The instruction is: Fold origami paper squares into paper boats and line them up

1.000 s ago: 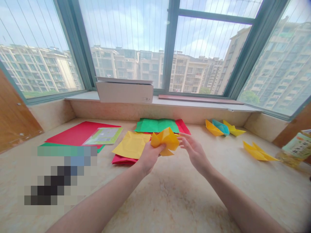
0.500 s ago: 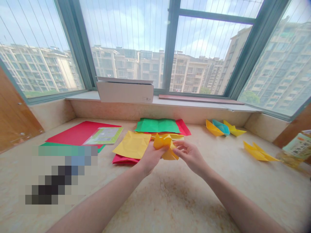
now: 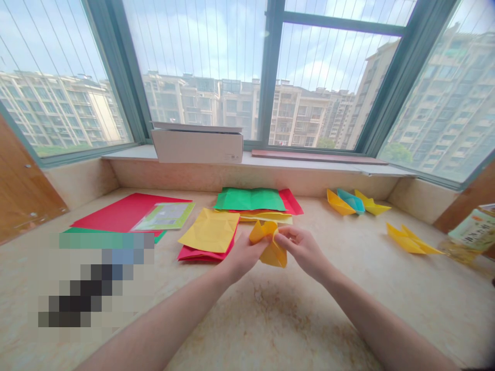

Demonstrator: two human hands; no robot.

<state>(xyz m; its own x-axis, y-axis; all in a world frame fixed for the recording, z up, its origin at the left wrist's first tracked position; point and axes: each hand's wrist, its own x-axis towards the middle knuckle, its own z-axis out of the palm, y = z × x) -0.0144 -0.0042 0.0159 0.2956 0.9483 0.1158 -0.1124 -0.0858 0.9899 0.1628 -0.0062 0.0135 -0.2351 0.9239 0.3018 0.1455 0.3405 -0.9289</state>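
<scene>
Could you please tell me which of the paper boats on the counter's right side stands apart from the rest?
The yellow boat beside the labelled container; the other three boats sit close together farther back.

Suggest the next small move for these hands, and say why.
Probably hold the folded paper steady with the left hand and press its creases flatter with the right hand. Both hands have a grip on it, but its sides look curved, while the lone paper boat at right shows straighter folds.

Teal-framed bay window [image 3: 265,93], bright cloudy sky [image 3: 201,31], pale apartment blocks [image 3: 297,121] outside, white sill [image 3: 133,153], beige marbled counter [image 3: 247,324], wooden panels [image 3: 25,185]
</scene>
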